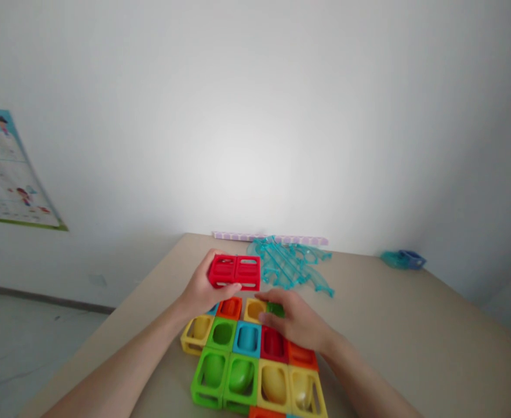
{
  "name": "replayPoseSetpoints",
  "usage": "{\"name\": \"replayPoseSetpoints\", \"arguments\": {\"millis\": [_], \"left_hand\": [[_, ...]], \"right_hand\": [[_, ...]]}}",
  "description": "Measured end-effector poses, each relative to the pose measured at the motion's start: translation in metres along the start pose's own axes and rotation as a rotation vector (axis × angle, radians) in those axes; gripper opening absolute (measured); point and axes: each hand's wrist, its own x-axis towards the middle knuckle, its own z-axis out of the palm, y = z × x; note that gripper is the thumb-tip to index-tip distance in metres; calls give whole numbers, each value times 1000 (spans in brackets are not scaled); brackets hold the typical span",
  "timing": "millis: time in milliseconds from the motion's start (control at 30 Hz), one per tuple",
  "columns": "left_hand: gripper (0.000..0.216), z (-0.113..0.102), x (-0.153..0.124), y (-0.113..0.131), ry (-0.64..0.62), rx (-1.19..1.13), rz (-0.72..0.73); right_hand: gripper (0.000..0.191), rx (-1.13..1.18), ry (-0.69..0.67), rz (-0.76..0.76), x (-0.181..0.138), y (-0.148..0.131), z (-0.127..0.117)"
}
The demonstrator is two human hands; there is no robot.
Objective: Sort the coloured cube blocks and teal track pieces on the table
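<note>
My left hand (203,288) grips a pair of joined red hollow cube blocks (235,271), held just above the far edge of a flat grid of coloured cube blocks (246,360) on the beige table (412,337). The grid holds yellow, green, blue, red and orange blocks. My right hand (296,322) lies on the grid's far right part, its fingers curled over a small green block (276,309) next to a yellow one.
A heap of clear turquoise track pieces (290,264) lies behind the blocks. A pale purple strip (268,237) runs along the wall. A blue-turquoise item (403,259) sits at the far right. A poster (7,174) hangs on the left wall.
</note>
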Motion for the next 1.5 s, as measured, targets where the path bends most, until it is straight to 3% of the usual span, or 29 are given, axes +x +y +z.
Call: {"name": "replayPoseSetpoints", "arguments": {"millis": [133, 200, 500, 833, 1133, 1267, 1333, 1367, 1500], "left_hand": [[48, -1, -4, 8, -345, 121, -21], [46, 0, -5, 8, -399, 165, -27], [46, 3, -5, 10, -326, 241, -36], [44, 2, -4, 12, -330, 243, 7], [42, 1, -3, 11, -320, 198, -26], [42, 0, -2, 9, -317, 152, -60], [43, -2, -1, 7, -308, 132, -84], [44, -2, -1, 5, -307, 117, -98], [46, -4, 1, 0, -296, 71, -141]], "right_hand": [[40, 111, 24, -40, 2, 4, 2], [46, 154, 27, -16, 4, 6, 2], [34, 59, 37, -13, 5, 5, 2], [29, -56, -5, -47, 6, 7, 5], [47, -308, -53, 29, -2, 18, -23], [33, -350, -10, -84, -9, 0, -28], [14, -311, -90, -134, -11, -10, -26], [13, -299, -159, -137, -11, -13, -25], [35, -268, -348, -62, -9, -11, -18]]}}
